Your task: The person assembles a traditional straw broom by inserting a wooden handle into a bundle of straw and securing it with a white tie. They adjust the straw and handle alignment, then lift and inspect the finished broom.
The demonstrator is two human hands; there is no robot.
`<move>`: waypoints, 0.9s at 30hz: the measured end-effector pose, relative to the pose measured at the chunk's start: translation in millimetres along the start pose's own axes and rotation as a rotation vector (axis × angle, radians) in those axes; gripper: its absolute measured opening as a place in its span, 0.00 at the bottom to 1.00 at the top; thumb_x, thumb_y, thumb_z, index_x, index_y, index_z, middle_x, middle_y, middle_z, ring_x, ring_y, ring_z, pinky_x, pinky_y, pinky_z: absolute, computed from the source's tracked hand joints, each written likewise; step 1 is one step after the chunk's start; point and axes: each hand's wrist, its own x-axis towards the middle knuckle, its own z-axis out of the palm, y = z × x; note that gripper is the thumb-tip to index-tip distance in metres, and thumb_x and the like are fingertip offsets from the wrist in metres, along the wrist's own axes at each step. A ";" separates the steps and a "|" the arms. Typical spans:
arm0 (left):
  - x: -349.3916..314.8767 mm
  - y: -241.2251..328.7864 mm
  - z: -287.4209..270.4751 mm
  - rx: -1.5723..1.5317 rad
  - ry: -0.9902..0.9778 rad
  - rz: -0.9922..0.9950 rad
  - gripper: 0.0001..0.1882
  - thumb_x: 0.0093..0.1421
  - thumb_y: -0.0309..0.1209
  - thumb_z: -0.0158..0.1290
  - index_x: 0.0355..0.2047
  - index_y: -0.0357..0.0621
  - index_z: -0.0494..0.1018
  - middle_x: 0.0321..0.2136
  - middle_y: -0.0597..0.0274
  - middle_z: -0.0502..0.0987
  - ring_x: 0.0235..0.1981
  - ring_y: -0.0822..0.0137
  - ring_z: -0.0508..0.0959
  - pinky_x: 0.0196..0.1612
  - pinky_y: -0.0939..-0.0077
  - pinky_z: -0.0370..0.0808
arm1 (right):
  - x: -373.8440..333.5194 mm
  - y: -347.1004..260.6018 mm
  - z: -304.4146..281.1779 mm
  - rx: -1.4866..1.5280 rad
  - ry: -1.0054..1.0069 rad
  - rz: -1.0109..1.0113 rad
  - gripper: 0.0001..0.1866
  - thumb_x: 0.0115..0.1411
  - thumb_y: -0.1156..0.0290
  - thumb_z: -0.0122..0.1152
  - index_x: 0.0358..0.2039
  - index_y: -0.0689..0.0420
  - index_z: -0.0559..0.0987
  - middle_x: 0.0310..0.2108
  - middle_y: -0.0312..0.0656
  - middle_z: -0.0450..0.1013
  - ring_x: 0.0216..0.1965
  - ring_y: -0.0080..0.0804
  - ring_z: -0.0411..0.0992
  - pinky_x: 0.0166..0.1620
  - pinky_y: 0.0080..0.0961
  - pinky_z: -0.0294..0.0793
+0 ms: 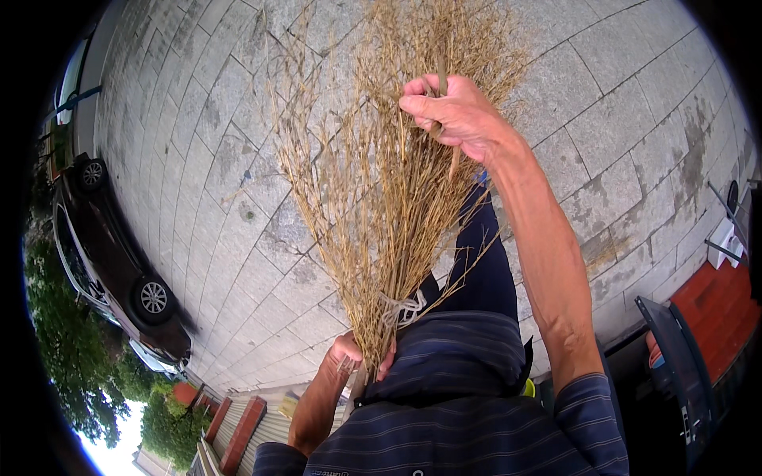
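Note:
A large bundle of dry, straw-coloured twigs (393,214) fans out away from my body, its thin branching tips spread over the paving. Close to my waist, my left hand (344,349) is wrapped around the narrow gathered end of the bundle. A loop of pale string (401,308) lies against the stalks just above that hand. Farther out, over the right side of the twigs, my right hand (464,119) is closed around a thicker brown stick (442,67). The stick's far end blends into the twigs, so where it finishes is hidden.
Grey stone paving (214,159) stretches around me. A dark car (111,246) is parked at the left. Right of me stand a dark metal frame (675,357) and a red surface (718,317). Trees (75,357) grow at the lower left.

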 end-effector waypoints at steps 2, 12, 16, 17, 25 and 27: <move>-0.6 0.4 2.9 -0.012 0.017 -0.003 0.37 0.30 0.35 0.62 0.42 0.23 0.69 0.25 0.41 0.75 0.23 0.49 0.79 0.24 0.62 0.78 | 0.1 -0.5 0.8 -0.013 -0.011 -0.011 0.12 0.54 0.71 0.66 0.35 0.62 0.74 0.21 0.36 0.70 0.15 0.13 0.58 0.13 0.09 0.48; -3.7 -6.1 -13.0 -0.060 -0.020 0.018 0.38 0.32 0.35 0.61 0.43 0.21 0.67 0.25 0.37 0.74 0.24 0.46 0.78 0.26 0.58 0.79 | 2.6 15.9 -6.5 0.169 0.128 -0.171 0.09 0.53 0.70 0.66 0.27 0.58 0.74 0.20 0.34 0.69 0.16 0.14 0.61 0.14 0.10 0.52; -6.5 -9.4 -16.9 -0.072 -0.029 0.039 0.37 0.33 0.38 0.61 0.42 0.23 0.68 0.24 0.38 0.74 0.23 0.47 0.77 0.23 0.59 0.77 | 2.7 4.5 -30.8 0.345 0.143 -0.281 0.08 0.56 0.71 0.65 0.27 0.56 0.74 0.18 0.30 0.67 0.16 0.13 0.61 0.14 0.10 0.51; -6.4 -10.1 -20.4 -0.111 -0.072 0.052 0.38 0.34 0.37 0.62 0.43 0.21 0.67 0.24 0.36 0.74 0.24 0.45 0.77 0.24 0.56 0.78 | -2.2 -1.4 -36.5 0.365 0.083 -0.302 0.07 0.60 0.69 0.62 0.29 0.56 0.74 0.17 0.28 0.64 0.15 0.12 0.58 0.14 0.10 0.51; -3.8 -13.4 -22.1 -0.211 -0.293 0.190 0.38 0.38 0.41 0.62 0.46 0.27 0.65 0.22 0.46 0.72 0.21 0.50 0.75 0.24 0.58 0.73 | -77.4 18.9 -97.5 0.745 -0.082 -0.246 0.11 0.68 0.66 0.49 0.29 0.54 0.66 0.17 0.28 0.59 0.15 0.14 0.52 0.15 0.12 0.51; -7.6 -18.5 -24.7 -0.251 -0.330 0.219 0.38 0.38 0.41 0.62 0.46 0.27 0.65 0.23 0.47 0.72 0.20 0.51 0.75 0.24 0.58 0.72 | -92.8 33.4 -106.8 0.792 -0.060 -0.216 0.11 0.69 0.64 0.47 0.29 0.54 0.66 0.18 0.29 0.58 0.16 0.14 0.52 0.15 0.12 0.51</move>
